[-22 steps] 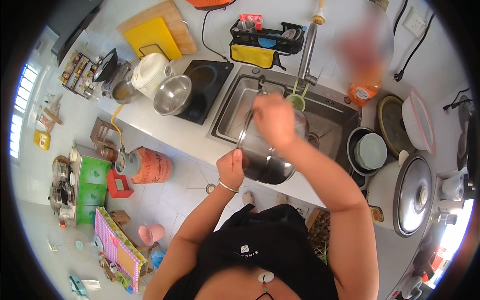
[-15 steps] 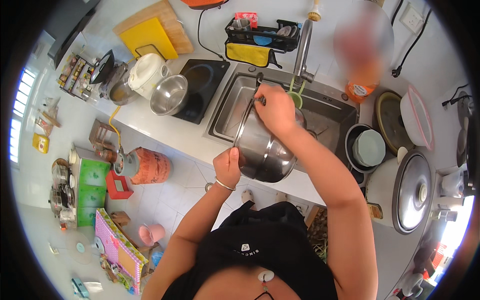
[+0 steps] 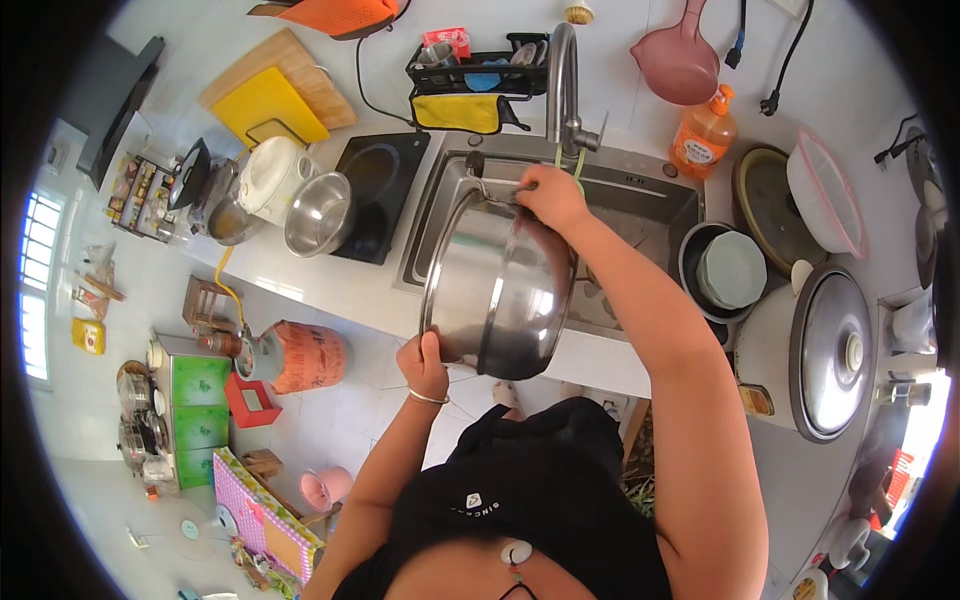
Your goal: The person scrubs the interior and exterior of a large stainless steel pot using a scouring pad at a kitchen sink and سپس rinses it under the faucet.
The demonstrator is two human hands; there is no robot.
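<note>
One steel pot [image 3: 510,285] tipped sideways over the front edge of the sink [image 3: 645,225], rim clasped by the left hand [image 3: 425,370], far side touched by the right hand [image 3: 553,200], whose exact grip cannot be told

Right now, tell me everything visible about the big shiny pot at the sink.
The pot is wide, silver and shiny, apparently steel, with a line around its wall. It is tipped on its side, rim to the left, its inside hidden. A dark-ended piece, perhaps its handle, shows at the far end. It is over the front edge of the sink. The left hand grips the near rim; the right hand touches the far end.
</note>
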